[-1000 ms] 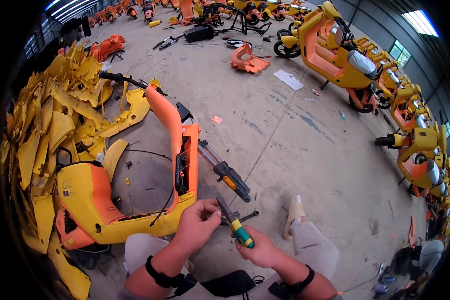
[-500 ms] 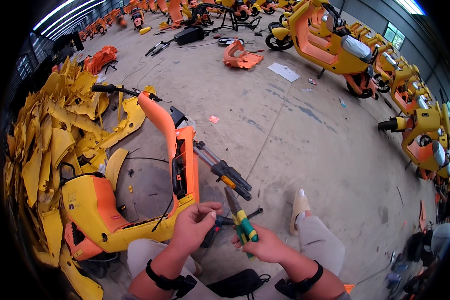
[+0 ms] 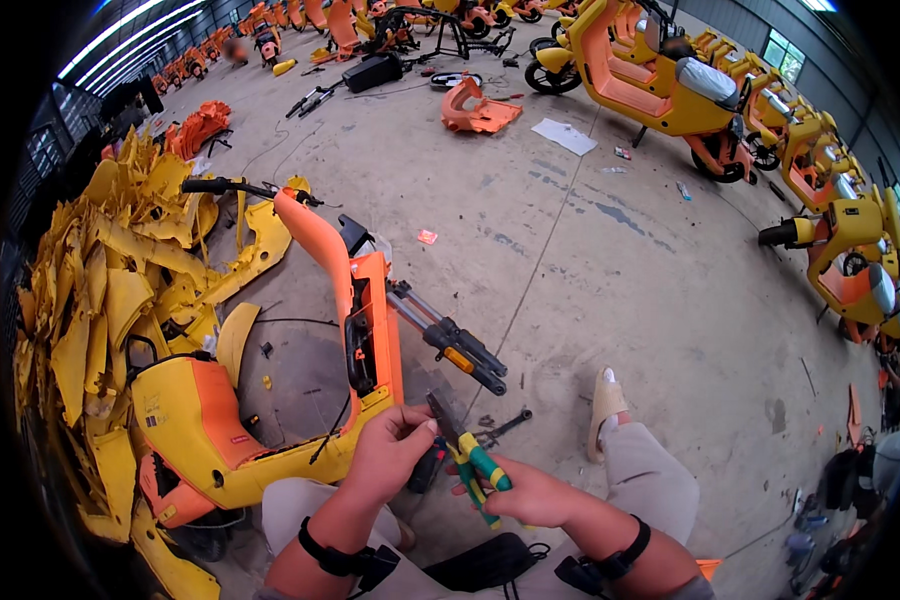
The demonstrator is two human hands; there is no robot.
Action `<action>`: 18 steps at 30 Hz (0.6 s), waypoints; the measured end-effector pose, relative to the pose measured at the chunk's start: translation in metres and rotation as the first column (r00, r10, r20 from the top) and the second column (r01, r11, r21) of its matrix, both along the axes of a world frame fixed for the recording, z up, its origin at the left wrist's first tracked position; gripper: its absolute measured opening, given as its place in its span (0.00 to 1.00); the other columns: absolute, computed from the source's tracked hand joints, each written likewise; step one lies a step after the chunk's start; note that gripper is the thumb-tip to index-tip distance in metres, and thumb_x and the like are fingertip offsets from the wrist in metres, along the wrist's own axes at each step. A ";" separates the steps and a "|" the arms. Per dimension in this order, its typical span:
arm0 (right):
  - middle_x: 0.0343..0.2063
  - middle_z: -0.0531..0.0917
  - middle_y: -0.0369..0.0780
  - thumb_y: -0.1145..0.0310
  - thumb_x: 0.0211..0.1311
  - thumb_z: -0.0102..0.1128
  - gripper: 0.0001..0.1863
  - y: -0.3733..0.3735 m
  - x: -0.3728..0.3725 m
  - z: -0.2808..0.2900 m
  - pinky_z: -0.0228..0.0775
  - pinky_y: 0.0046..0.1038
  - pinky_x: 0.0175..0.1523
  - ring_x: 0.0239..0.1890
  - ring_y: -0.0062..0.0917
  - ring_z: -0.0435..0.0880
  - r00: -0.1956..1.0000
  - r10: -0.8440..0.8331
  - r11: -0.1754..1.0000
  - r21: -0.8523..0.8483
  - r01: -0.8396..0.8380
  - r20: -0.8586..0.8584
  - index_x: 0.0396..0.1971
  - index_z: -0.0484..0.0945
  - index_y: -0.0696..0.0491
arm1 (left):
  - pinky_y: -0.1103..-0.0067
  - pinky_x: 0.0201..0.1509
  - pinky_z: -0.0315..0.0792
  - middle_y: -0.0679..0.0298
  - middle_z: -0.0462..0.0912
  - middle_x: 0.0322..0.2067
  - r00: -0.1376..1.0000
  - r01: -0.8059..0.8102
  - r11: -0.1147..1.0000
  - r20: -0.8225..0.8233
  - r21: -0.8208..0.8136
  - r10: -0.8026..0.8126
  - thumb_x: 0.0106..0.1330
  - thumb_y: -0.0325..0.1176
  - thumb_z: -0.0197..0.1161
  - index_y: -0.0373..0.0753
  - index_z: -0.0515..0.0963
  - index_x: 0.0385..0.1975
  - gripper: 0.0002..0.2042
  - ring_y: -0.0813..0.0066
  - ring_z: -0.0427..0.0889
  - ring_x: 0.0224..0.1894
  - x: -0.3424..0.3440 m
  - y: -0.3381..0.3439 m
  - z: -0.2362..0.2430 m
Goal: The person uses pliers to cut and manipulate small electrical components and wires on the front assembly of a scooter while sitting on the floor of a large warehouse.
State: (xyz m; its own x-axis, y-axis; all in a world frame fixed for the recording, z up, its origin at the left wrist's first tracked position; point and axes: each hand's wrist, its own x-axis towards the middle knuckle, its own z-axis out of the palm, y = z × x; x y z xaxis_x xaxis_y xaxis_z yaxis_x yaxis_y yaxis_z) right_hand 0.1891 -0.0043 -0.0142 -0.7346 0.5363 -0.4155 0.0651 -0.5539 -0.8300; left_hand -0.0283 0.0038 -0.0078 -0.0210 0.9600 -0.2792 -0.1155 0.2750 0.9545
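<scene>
My right hand (image 3: 520,490) grips a pair of pliers (image 3: 482,462) by their green and yellow handles, which are spread apart. The dark jaws point up and left, close by my left hand (image 3: 392,450). Its thumb and fingertips are pinched together; whatever lies between them is too small to make out. Just left of that hand lies a partly stripped scooter body (image 3: 280,468), yellow and orange, on its side. Its front fork (image 3: 450,345) sticks out to the right, without a wheel. A black and red tool (image 3: 428,468), partly hidden, rests on the floor behind my hands.
Yellow body panels (image 3: 90,330) form a tall heap on the left. Parked scooters (image 3: 660,90) line the right and the back. An orange panel (image 3: 478,108) and a white sheet (image 3: 564,136) lie on the concrete floor ahead. A black metal part (image 3: 510,425) lies beyond the pliers.
The pliers have swung left and down, bringing their jaws next to my left fingertips. My left hand keeps its pinch. The view has shifted slightly.
</scene>
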 end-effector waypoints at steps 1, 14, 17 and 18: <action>0.48 0.77 0.39 0.74 0.50 0.54 0.33 -0.001 0.000 0.001 0.70 0.25 0.47 0.47 0.23 0.74 1.000 0.007 1.000 0.015 -0.008 0.022 0.61 0.64 0.56 | 0.78 0.53 0.70 0.59 0.82 0.42 1.000 0.000 1.000 0.002 0.000 0.000 0.65 0.24 0.60 0.31 0.79 0.35 0.04 0.77 0.78 0.44 0.000 0.000 -0.003; 0.56 0.71 0.41 0.78 0.51 0.52 0.38 0.004 -0.002 0.007 0.69 0.27 0.54 0.58 0.27 0.72 0.983 0.129 0.989 0.057 -0.137 0.129 0.67 0.56 0.56 | 0.79 0.49 0.73 0.59 0.80 0.43 0.999 0.003 1.000 0.044 0.021 -0.003 0.65 0.22 0.59 0.29 0.74 0.34 0.03 0.77 0.78 0.43 -0.001 0.000 -0.013; 0.55 0.72 0.43 0.78 0.51 0.51 0.39 -0.002 -0.005 -0.001 0.66 0.29 0.57 0.57 0.28 0.72 0.985 0.059 0.963 0.249 -0.099 0.160 0.68 0.55 0.56 | 0.79 0.49 0.73 0.59 0.81 0.42 0.999 0.006 0.999 0.035 0.044 -0.007 0.65 0.21 0.59 0.29 0.74 0.33 0.02 0.77 0.78 0.43 0.000 -0.001 -0.013; 0.54 0.72 0.44 0.77 0.50 0.51 0.40 -0.003 -0.006 -0.001 0.65 0.29 0.59 0.57 0.29 0.72 0.976 0.043 0.953 0.285 -0.105 0.215 0.68 0.54 0.56 | 0.79 0.49 0.73 0.59 0.81 0.42 0.999 -0.001 0.998 0.032 0.056 -0.001 0.64 0.21 0.59 0.30 0.74 0.32 0.02 0.77 0.78 0.43 0.001 -0.002 -0.013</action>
State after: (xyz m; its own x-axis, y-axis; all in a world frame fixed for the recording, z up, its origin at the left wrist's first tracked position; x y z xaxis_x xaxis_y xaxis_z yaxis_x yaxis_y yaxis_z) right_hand 0.1835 -0.0072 -0.0149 -0.6928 0.6047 -0.3930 0.2813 -0.2752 -0.9193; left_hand -0.0274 0.0022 -0.0212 -0.0133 0.9742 -0.2254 -0.1464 0.2211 0.9642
